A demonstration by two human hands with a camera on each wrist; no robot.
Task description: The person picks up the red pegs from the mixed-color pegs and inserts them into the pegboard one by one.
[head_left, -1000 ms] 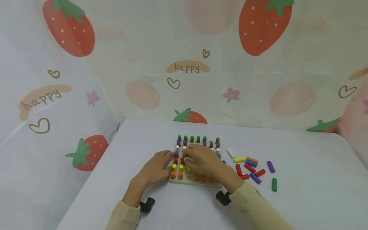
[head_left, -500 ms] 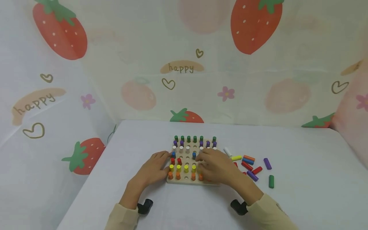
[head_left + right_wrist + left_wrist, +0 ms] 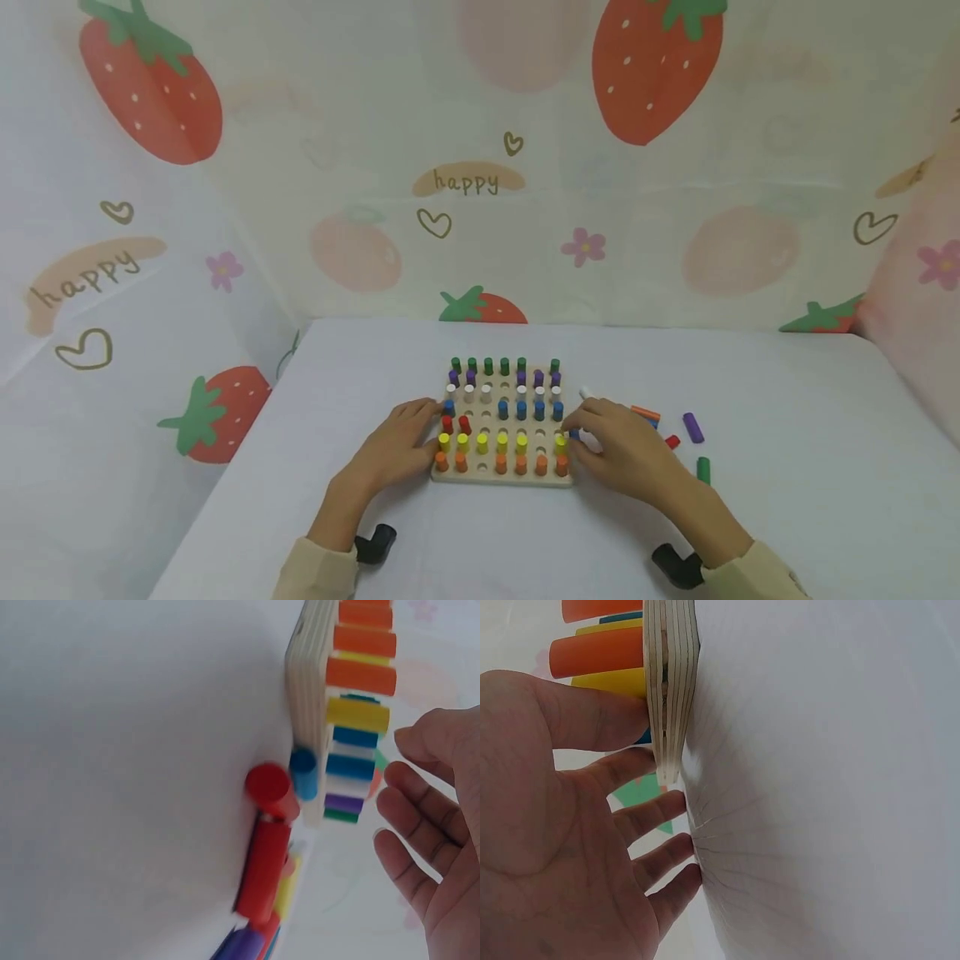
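A wooden pegboard (image 3: 491,481) lies on the table with rows of coloured pegs standing in it; green are at the back and orange (image 3: 501,464) at the front. My left hand (image 3: 392,446) rests at the board's left edge. In the left wrist view its thumb (image 3: 600,720) touches the board's side, while the other fingers spread down toward the cloth. My right hand (image 3: 626,446) hovers by the right edge, fingers apart with nothing between them in the right wrist view. Beneath it, a loose blue peg (image 3: 304,774) lies against the board's side.
Loose pegs lie to the right of the board, among them a purple peg (image 3: 693,427), a green peg (image 3: 702,470) and an orange peg (image 3: 647,412); my right hand covers others. A red peg (image 3: 262,870) shows near the board. Printed cloth walls surround the white table.
My right hand has moved from over the middle of the board to its right edge, uncovering the blue and yellow rows. The left hand stays at the left edge. The head view shifts slightly.
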